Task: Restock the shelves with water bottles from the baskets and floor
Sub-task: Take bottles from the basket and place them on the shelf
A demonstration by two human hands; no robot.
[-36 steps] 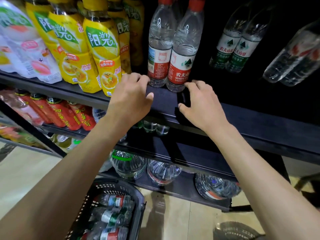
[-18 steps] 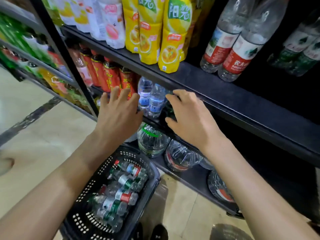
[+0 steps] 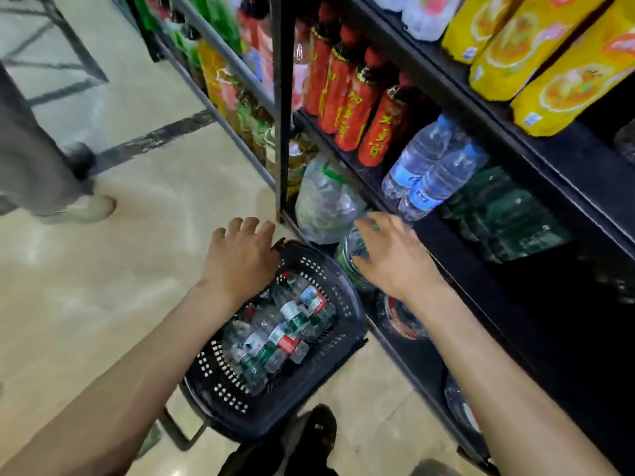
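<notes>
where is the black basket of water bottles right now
In the head view, the black basket sits on the floor at lower centre, just left of the shelf unit, holding water bottles; the left hand is over its far rim.

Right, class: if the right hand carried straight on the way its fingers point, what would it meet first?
Probably the large clear water jug, just past the fingertips of the right hand; depth is unclear.

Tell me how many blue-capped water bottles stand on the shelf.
2: the left bottle is beside the red bottles, and the right bottle is next to it. Others may be hidden behind them.
</notes>
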